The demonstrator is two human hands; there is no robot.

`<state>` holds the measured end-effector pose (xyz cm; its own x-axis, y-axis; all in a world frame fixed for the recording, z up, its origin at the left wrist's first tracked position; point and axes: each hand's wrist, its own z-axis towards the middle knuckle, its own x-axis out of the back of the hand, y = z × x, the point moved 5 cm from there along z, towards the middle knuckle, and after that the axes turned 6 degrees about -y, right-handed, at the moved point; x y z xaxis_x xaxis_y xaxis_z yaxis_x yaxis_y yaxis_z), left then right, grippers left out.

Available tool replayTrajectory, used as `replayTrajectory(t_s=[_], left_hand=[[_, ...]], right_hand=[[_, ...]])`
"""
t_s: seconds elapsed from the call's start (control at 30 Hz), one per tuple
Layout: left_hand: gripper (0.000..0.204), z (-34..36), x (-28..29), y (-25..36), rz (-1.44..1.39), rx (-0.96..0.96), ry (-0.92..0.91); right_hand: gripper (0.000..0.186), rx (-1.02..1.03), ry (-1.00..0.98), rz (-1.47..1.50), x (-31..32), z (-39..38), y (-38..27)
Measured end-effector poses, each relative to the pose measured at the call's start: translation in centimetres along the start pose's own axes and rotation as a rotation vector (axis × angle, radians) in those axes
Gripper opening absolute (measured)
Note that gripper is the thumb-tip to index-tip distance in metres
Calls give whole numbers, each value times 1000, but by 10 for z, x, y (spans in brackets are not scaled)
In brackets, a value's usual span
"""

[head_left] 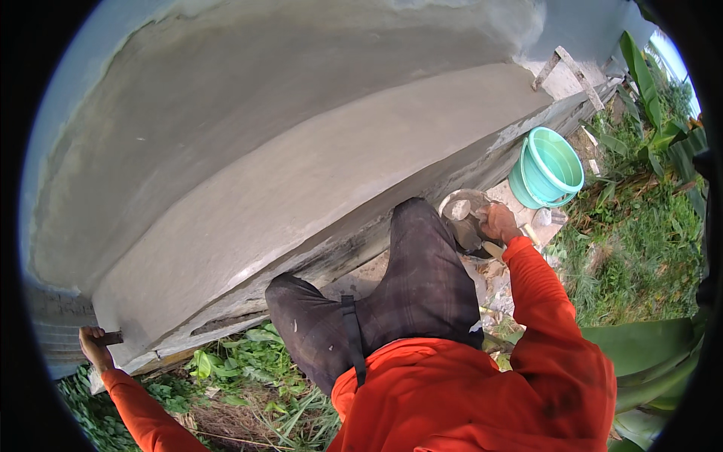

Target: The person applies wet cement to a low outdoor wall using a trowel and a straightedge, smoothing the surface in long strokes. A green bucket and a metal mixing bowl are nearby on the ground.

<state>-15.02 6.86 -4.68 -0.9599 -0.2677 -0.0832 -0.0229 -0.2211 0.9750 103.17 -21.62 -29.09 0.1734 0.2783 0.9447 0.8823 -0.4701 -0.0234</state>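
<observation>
At the far left my left hand (94, 348) grips a dark flat block-like tool (111, 337) at the lower end of the grey plastered ledge (301, 181). To the right of my knees, my right hand (498, 222) is closed at a round container (450, 199) of grey wet mix; what it holds is hard to make out. Pale tool handles (532, 235) lie beside that container. A mint-green plastic bucket (544, 169) stands just beyond it on a pale slab.
A curved band of darker plaster (226, 113) runs above the ledge. A whitish angled frame (572, 71) leans at its far right end. Grass (633, 256), weeds (226, 361) and broad banana leaves (648, 346) border the work spot. My dark-trousered legs are bent against the ledge's side.
</observation>
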Motion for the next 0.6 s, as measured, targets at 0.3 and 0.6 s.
replayTrajectory(t_s=[0.3,0.6], left_hand=[[32,-2,-4,-2,-63,62,133],[21,-45,-58,30,-24,-134,151]], right_hand=[[39,185,245,837,47,-89,-8],[27,866,-256,671,202,-166,-288]])
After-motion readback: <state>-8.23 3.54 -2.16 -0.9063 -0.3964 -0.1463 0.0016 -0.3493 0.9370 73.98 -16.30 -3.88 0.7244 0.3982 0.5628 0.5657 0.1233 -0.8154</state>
